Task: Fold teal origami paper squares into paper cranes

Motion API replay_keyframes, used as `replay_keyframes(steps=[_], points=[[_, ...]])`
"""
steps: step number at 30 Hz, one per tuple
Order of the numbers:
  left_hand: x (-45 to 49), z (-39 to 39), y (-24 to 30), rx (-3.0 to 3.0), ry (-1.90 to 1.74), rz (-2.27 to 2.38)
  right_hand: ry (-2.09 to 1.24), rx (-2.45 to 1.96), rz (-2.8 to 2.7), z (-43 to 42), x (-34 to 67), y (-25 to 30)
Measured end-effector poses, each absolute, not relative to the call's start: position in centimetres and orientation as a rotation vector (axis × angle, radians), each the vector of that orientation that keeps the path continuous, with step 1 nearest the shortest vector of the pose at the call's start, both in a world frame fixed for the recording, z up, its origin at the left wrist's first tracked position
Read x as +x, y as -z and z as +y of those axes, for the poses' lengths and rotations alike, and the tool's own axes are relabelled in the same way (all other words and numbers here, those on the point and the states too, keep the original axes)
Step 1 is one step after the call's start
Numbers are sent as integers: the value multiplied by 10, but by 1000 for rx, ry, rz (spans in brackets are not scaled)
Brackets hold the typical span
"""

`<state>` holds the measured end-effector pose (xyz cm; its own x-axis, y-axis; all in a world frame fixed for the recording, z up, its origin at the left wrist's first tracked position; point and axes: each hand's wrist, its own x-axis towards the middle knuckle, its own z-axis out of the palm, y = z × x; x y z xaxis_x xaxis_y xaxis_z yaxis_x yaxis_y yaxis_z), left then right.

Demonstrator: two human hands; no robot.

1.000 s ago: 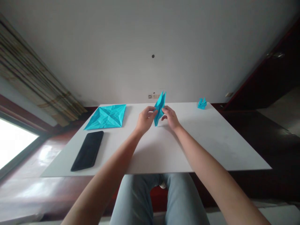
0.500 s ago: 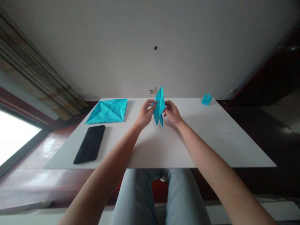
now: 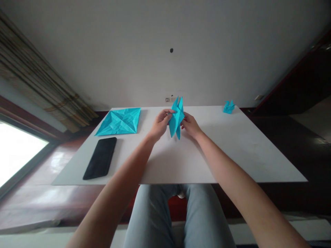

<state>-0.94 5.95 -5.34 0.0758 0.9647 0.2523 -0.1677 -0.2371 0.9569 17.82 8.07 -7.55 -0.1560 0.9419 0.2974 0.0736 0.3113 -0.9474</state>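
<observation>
Folded blue paper (image 3: 176, 119) pinched upright between both hands
Left hand (image 3: 160, 124) and right hand (image 3: 190, 125) grip opposite sides above the white table (image 3: 232, 151)

The right hand (image 3: 190, 124) has its fingertips tucked behind the folded blue paper (image 3: 176, 119), and the left hand (image 3: 159, 124) covers part of the paper's left edge, so how the layers meet there cannot be told. Both forearms (image 3: 124, 186) and the legs (image 3: 150, 220) (in light trousers) run off the near edge. A small blue paper figure (image 3: 229, 107) at the table's (image 3: 232, 148) far right corner is too small to make out. The curtain (image 3: 38, 86) and window (image 3: 15, 151) are cut off at the left.
</observation>
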Motion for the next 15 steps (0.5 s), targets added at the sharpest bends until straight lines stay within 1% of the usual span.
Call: replay_keyframes(steps=[5,8,15], points=[[-15,72,60,1170,-1452,995,-977,-937,-1433,84,181,73],[-18,75,62,1133,-1435,1007,-930,-924,-1404,83,182,70],[-17,59,61,1469,-1421,1058,-729,-990,-1383,79,184,68]])
